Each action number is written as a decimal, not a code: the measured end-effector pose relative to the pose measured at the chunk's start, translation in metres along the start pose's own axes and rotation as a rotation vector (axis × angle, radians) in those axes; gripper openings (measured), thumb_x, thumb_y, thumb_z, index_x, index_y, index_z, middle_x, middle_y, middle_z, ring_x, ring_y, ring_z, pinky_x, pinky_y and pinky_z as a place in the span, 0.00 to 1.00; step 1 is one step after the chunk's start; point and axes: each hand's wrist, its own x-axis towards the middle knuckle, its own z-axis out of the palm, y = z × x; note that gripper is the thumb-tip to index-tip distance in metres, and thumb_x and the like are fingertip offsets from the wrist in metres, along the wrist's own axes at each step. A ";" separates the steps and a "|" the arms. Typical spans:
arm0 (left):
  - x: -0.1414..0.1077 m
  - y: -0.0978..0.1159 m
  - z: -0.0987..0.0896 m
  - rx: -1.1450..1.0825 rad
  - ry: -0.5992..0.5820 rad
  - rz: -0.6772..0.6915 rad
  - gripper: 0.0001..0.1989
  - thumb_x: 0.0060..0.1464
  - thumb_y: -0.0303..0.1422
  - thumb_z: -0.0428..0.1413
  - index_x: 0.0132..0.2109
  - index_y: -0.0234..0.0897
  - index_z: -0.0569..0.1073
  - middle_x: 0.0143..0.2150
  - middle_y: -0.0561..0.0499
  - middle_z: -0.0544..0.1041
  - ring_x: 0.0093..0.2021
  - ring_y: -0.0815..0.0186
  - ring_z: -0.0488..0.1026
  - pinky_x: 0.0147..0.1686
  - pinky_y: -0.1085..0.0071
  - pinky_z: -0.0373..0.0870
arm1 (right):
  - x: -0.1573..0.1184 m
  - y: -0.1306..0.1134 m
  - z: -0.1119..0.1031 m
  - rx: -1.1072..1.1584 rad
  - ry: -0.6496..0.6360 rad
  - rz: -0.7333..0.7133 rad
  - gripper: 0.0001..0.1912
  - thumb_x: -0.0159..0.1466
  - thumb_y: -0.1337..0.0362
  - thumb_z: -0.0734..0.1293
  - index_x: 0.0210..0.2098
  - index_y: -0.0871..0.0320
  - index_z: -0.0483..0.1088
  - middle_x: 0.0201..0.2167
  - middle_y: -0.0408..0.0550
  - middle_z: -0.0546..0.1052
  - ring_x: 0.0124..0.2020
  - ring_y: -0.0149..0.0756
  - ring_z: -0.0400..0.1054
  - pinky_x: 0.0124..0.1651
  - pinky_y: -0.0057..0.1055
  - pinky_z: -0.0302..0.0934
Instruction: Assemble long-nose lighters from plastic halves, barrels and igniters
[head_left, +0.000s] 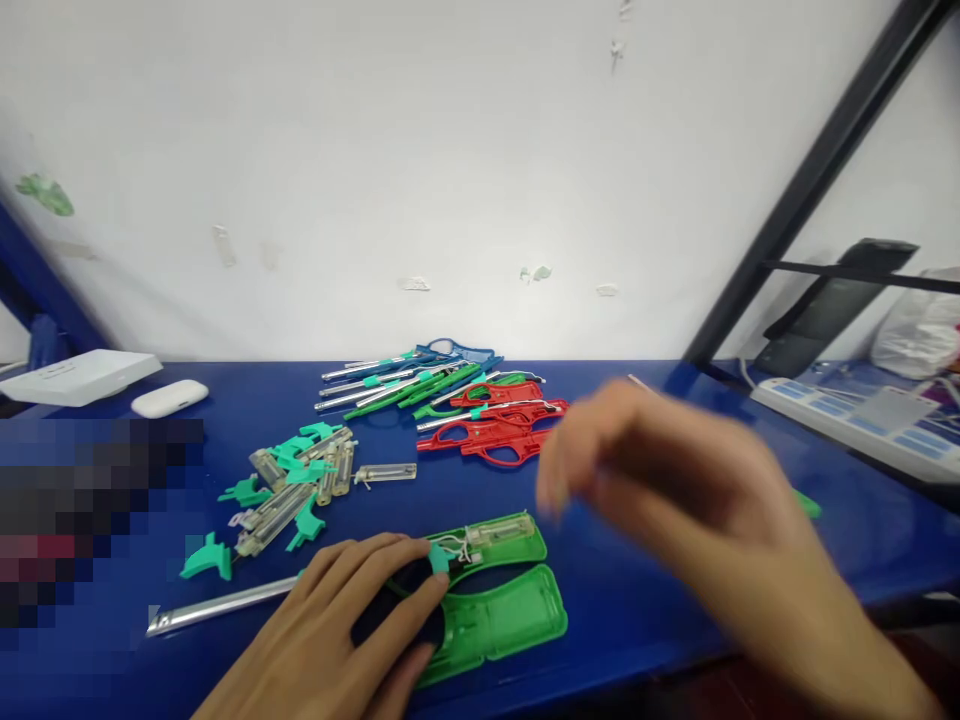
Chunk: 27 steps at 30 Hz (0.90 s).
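With left fingers (416,608) closed on the trigger (439,558), likely steadies it at the far green shell (519,552), curling right fingers (571,447) right of that, too blurred to tell their grip.

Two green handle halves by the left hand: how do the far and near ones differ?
Contents: the far half carries a clear tube with white wires beside it; the near half shows bare moulded plastic.
Place: the far half lies closer to the red handles; the near half, closer to the table's front edge.
Shared: both green, inner side up, on the blue table.
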 end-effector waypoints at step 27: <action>0.027 0.012 -0.020 0.046 -0.032 0.051 0.17 0.75 0.27 0.45 0.59 0.43 0.76 0.54 0.51 0.83 0.54 0.65 0.81 0.59 0.72 0.76 | 0.117 0.246 0.034 -0.353 -0.461 -0.105 0.18 0.74 0.54 0.70 0.59 0.56 0.73 0.58 0.53 0.76 0.53 0.43 0.75 0.55 0.47 0.73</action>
